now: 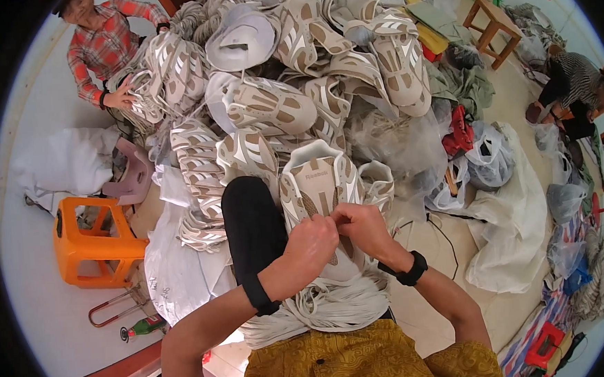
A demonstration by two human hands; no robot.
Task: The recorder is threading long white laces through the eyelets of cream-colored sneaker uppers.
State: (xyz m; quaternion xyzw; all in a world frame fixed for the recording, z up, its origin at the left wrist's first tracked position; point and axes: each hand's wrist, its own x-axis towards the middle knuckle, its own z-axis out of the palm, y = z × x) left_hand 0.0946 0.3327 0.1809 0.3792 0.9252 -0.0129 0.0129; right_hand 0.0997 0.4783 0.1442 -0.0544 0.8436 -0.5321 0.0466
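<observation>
A beige and white shoe upper (pixel 317 176) stands before me, its tongue toward the far side. Over its lower middle my left hand (pixel 311 247) and my right hand (pixel 366 234) meet, fingertips close together. Both hands are closed in a pinch against the upper; whatever is between the fingers is too small or hidden. Across my lap lies a thick bundle of off-white laces (pixel 330 311). A dark, rounded, cloth-like form (pixel 254 222), perhaps my knee, is left of the upper.
A large heap of similar shoe uppers (pixel 269 107) rises beyond. At left are an orange plastic stool (pixel 98 242) and a green bottle (pixel 144 326). A person in a plaid shirt (pixel 103 45) touches the heap; another person (pixel 576 85) bends at far right. Plastic bags (pixel 490 156) lie right.
</observation>
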